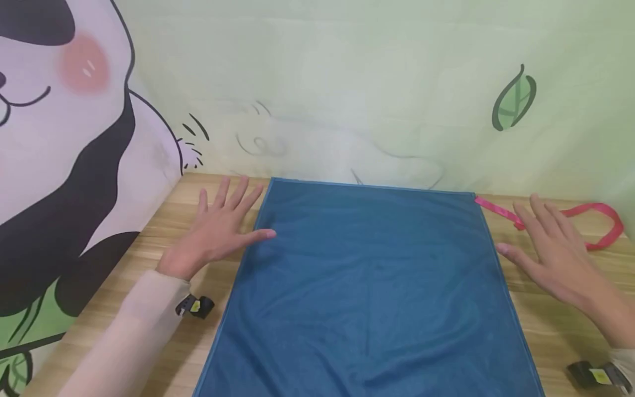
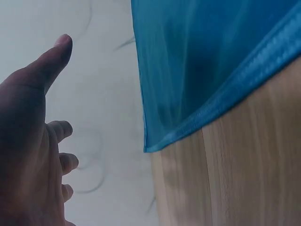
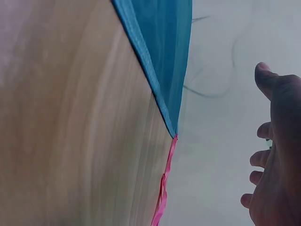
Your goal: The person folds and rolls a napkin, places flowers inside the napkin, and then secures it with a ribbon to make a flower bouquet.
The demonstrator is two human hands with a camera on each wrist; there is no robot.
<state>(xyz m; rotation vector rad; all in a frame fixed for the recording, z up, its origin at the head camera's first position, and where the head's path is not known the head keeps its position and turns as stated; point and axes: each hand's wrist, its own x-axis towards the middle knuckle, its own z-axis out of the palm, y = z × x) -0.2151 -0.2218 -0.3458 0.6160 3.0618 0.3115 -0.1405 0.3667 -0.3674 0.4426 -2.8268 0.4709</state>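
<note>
A blue cloth (image 1: 367, 286) with stitched edges lies spread over the table, lightly wrinkled toward its near part. From its far right corner runs a pink ribbon (image 1: 602, 226), which loops on the wood; part of it is hidden behind the right hand. My left hand (image 1: 218, 226) is at the cloth's left edge with fingers spread, its thumb overlapping the cloth in the head view. On the other side, my right hand (image 1: 558, 259) is beside the right edge, fingers straight and holding nothing. Both wrist views show the hands raised, apart from the cloth (image 2: 188, 61).
The wooden table (image 1: 198, 342) ends at a pale green wall covering (image 1: 347, 82) printed with a leaf and faint lines. A large printed panda (image 1: 99, 138) fills the left side. Small black wrist cameras (image 1: 200, 306) sit at both cuffs.
</note>
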